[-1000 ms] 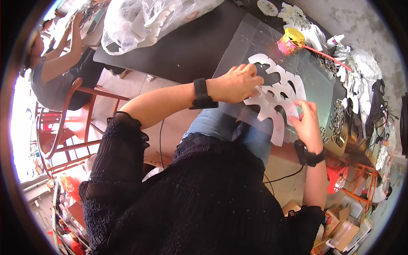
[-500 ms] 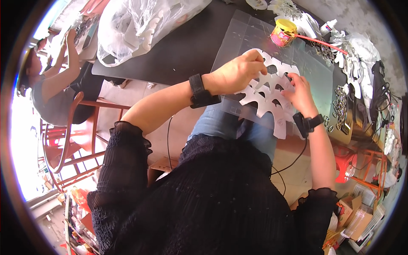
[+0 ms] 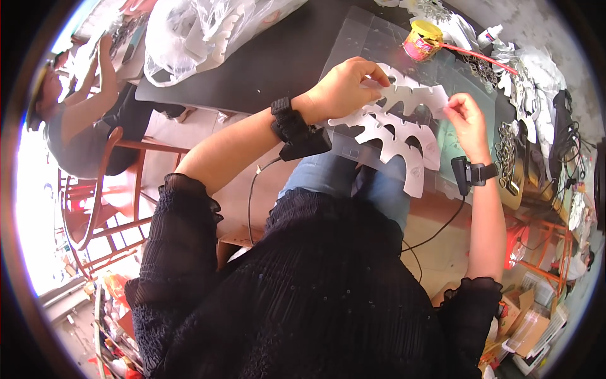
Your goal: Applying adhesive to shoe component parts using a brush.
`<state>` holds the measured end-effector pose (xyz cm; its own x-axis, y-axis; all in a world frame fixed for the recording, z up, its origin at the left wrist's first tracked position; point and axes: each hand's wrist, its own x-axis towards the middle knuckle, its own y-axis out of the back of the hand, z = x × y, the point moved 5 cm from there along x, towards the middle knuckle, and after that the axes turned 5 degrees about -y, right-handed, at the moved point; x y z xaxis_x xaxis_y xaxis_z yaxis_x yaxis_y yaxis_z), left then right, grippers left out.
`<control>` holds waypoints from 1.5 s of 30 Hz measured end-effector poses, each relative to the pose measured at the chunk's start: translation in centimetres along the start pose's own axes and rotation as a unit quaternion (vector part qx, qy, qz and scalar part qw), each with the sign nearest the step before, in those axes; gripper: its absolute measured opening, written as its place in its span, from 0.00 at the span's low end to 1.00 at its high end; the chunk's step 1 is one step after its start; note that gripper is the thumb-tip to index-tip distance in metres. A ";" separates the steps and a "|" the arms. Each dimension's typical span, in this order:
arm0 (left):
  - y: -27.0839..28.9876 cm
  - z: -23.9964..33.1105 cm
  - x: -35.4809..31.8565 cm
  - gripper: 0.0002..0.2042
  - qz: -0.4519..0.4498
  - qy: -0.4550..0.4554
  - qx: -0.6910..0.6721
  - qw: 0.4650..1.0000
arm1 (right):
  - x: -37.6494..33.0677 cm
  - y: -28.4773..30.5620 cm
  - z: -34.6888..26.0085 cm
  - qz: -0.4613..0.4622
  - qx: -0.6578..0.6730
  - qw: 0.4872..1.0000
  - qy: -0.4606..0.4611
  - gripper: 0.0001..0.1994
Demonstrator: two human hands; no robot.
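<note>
A white, stiff sheet-like strip with a scalloped, toothed edge (image 3: 413, 98) stretches between my two hands. My right hand (image 3: 466, 123) pinches its right end between thumb and fingertips. At its left part, my left hand (image 3: 350, 88) is closed, with fingers curled down onto the strip; the fingertips partly hide the contact. Nearer to me, more white toothed pieces (image 3: 404, 142) lie overlapping on a clear plastic sheet (image 3: 464, 79) on the dark table. Both wrists wear black straps with small boxes.
Beyond my hands stands a yellow-topped tub (image 3: 421, 44) with a red stick (image 3: 476, 58) out to its right. A white plastic bag (image 3: 208, 44) lies far left. Metal chains (image 3: 507, 148) and a small white bottle (image 3: 490, 35) are at right. Another person (image 3: 82, 126) sits left, near a wooden chair (image 3: 129, 189).
My hands have moved apart, the left one up and leftward, the right one rightward and slightly up. The upper white strip now stands out separately from the pieces below.
</note>
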<state>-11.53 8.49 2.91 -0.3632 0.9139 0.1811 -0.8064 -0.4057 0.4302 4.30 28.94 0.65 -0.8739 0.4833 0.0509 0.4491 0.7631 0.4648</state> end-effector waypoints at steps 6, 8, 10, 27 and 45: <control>0.2 -1.1 -0.4 0.14 0.045 -0.014 0.038 0.998 | -1.3 0.6 -2.1 0.013 0.052 0.999 0.008 0.15; 0.4 -1.8 -0.8 0.16 0.051 -0.013 0.102 0.993 | -2.3 -0.3 -1.9 -0.030 0.049 0.996 -0.073 0.13; -0.1 -3.3 -1.0 0.19 0.045 -0.022 0.159 0.986 | -3.3 -1.4 -0.4 -0.050 0.007 0.983 -0.179 0.07; 1.9 -0.8 1.0 0.16 0.085 -0.015 0.106 0.991 | -3.0 -1.2 -1.7 0.015 0.163 0.979 -0.126 0.14; -1.0 -0.5 0.6 0.22 -0.181 -0.160 0.255 0.936 | -1.0 -0.1 -2.2 -0.032 -0.319 0.947 0.011 0.17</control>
<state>-11.14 9.43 2.11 0.1148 0.9802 0.1614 -0.4920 -0.0851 0.8664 4.74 27.42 2.45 -0.9023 0.4307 0.0198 0.1978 0.3728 0.9066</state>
